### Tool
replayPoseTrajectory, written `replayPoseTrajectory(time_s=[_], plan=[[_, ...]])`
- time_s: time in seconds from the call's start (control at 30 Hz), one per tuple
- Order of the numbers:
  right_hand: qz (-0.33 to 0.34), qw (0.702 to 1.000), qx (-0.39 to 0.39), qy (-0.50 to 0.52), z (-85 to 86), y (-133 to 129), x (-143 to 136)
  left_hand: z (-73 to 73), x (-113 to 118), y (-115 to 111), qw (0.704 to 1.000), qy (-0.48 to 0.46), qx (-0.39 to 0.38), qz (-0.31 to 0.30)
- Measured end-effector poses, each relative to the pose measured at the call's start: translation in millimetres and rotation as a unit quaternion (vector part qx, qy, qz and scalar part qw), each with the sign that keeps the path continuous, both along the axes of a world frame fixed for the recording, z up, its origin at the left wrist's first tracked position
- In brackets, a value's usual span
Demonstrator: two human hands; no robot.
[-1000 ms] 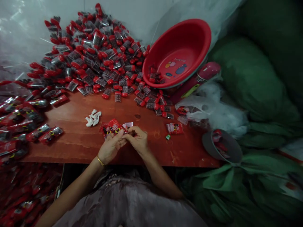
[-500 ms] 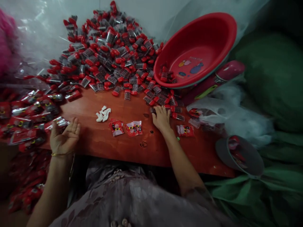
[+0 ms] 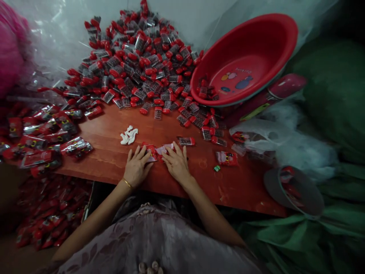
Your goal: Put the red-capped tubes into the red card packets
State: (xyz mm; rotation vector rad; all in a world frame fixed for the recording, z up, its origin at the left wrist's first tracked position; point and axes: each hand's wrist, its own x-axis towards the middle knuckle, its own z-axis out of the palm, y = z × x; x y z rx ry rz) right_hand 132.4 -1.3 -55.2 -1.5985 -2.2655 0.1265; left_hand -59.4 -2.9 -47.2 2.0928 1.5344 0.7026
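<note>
While both hands rest palm down with their fingers spread apart and clamped on nothing, the left hand [image 3: 135, 169] lays its fingertips at the edge of one flat packet [image 3: 153, 151], and the right hand [image 3: 178, 165] partly covers a second packet [image 3: 161, 150]. Both packets are small, mostly red, with paler patches; their printing is largely hidden by the fingers. The first lies between one and two o'clock from the left hand, the second at eleven o'clock from the right, the two side by side on the reddish-brown table [image 3: 205, 186]. At one o'clock from the right hand, near its fingertips, lies a clear tube [image 3: 186, 141] with dark contents and a red end. White pieces [image 3: 129, 135] sit just short of twelve o'clock from the left hand. Farther out, a green scrap [image 3: 217, 168] and another red packet [image 3: 227, 158] lie around three o'clock from the right hand, a heap of tubes [image 3: 134, 68] rises at twelve o'clock from the left, and a tilted red basin [image 3: 245, 45] stands at one o'clock from the right.
</note>
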Motion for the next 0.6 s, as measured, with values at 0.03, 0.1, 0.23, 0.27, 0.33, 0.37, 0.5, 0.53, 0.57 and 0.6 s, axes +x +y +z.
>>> replayPoseTrajectory(time_s=[0.03, 0.1, 0.23, 0.27, 0.33, 0.37, 0.5, 0.53, 0.57, 0.6], plan=[[-0.003, 1.0, 0.01, 0.006, -1.6, -1, 1, -0.8, 2, -1, 1.0, 0.009, 0.01, -0.006], [-0.014, 0.999, 0.045, 0.016, -3.3, -4, 3, 1.8, 7, -3, 0.999, 0.011, 0.04, 0.006], [-0.056, 0.984, 0.162, 0.046, 0.2, -8, 6, 18.3, 19, -6, 0.996, -0.025, 0.075, 0.043], [-0.064, 0.979, 0.187, 0.056, 2.6, -9, 5, 22.6, 23, -5, 0.996, -0.047, 0.06, 0.038], [-0.075, 0.971, 0.217, 0.073, 9.1, -12, 1, 28.8, 34, -1, 0.993, -0.115, 0.002, 0.029], [-0.077, 0.968, 0.224, 0.08, 12.9, -14, -1, 30.5, 39, 1, 0.987, -0.158, -0.027, 0.025], [-0.061, 0.969, 0.197, 0.135, 29.7, -21, -5, 31.8, 49, 13, 0.948, -0.309, -0.074, 0.003], [-0.054, 0.969, 0.178, 0.163, 33.8, -21, -4, 32.5, 48, 15, 0.946, -0.316, -0.076, -0.006], [-0.048, 0.968, 0.152, 0.196, 37.8, -19, 0, 34.1, 46, 17, 0.948, -0.307, -0.078, -0.019], [-0.044, 0.964, 0.123, 0.231, 41.5, -17, 4, 36.5, 44, 19, 0.956, -0.28, -0.08, -0.04]])
